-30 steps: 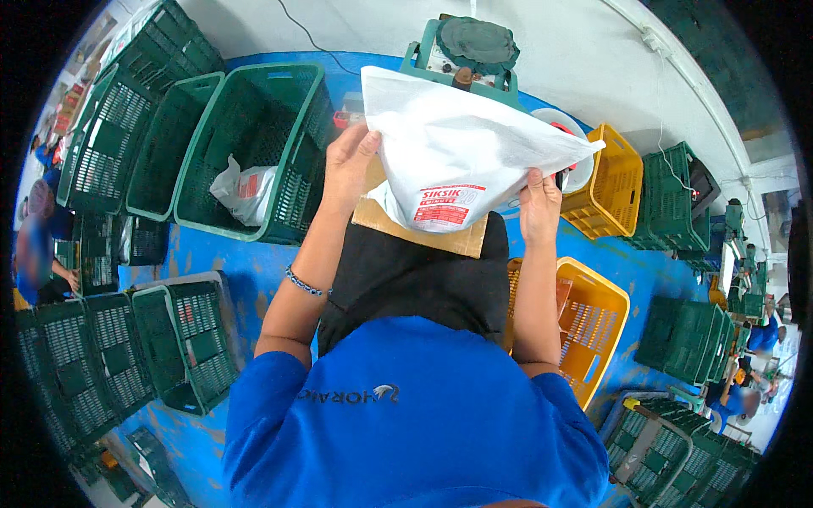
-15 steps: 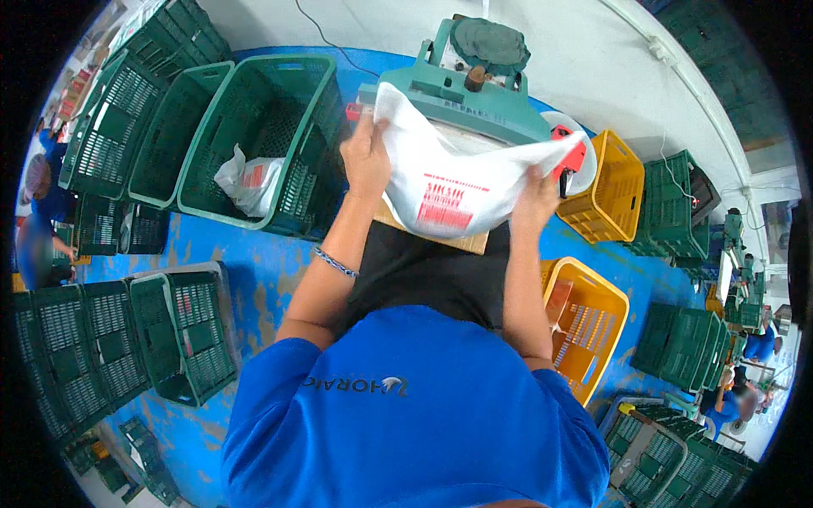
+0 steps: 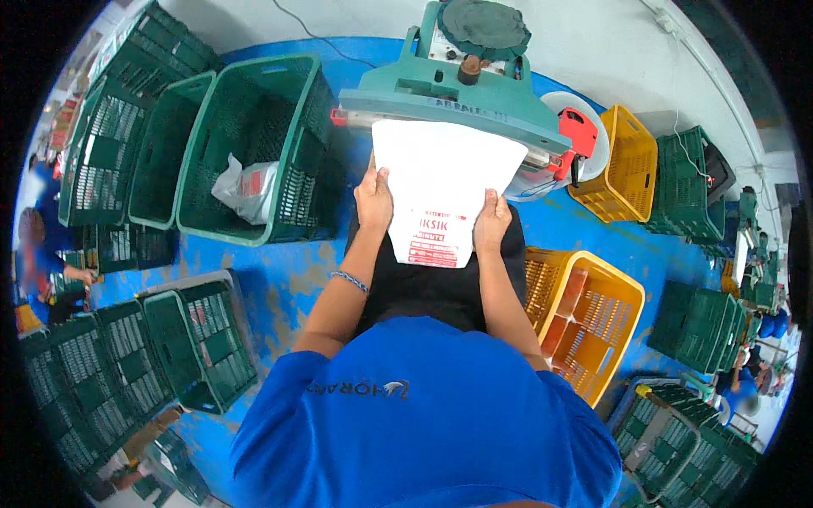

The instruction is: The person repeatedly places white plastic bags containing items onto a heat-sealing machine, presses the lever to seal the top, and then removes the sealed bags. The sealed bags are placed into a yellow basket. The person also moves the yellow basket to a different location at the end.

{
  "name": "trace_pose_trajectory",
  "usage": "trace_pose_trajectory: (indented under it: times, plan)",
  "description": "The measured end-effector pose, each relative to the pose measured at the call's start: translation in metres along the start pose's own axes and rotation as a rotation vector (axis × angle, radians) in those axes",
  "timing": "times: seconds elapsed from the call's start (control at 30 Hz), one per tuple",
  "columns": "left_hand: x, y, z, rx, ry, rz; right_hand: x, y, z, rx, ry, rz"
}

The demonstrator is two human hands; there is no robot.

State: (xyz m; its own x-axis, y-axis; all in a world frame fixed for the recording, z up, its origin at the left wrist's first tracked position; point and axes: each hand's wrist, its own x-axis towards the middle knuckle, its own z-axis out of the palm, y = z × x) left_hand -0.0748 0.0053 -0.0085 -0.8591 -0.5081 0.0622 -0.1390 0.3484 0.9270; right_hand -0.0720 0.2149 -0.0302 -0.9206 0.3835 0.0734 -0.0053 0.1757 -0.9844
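Observation:
Between my hands is a white plastic bag [image 3: 445, 182] with red print toward its near end. Its far edge lies against the jaw of a green bag sealing machine [image 3: 440, 97]. My left hand [image 3: 373, 199] is closed on the bag's left side, thumb on top. On the right side my right hand [image 3: 491, 222] grips it the same way, also thumb up. The bag looks spread fairly flat, with its printed end over my lap. Whatever lies under it is hidden.
At the left, a green crate [image 3: 246, 152] holds another white bag [image 3: 247, 190]. A yellow crate [image 3: 593, 326] with reddish-brown packets stands at my right; another yellow crate [image 3: 622, 165] is beyond it. Stacked green crates [image 3: 110, 356] line the left. Other people work at both far sides.
The bag was sagging and raised between my hands; now it is flatter, its far edge at the sealing machine. My hands have come lower and closer together. The view has shifted slightly.

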Motion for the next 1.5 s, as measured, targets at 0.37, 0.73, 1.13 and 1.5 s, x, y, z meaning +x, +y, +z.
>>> trace_pose_trajectory:
  times: [0.37,0.73,1.13,1.5]
  plan:
    - [0.044,0.041,-0.037,-0.759,-0.372,-0.202,0.043,-0.064,-0.04,0.394,-0.246,0.262]
    - [0.062,0.021,-0.022,-0.469,-0.186,-0.362,0.062,-0.046,-0.028,0.35,0.001,0.364]
    - [0.098,0.034,-0.006,-0.576,-0.115,-0.263,0.113,-0.051,-0.027,0.331,-0.022,0.396]
    - [0.08,0.03,-0.039,-0.481,-0.42,-0.344,0.086,-0.076,-0.053,0.313,-0.199,0.616]
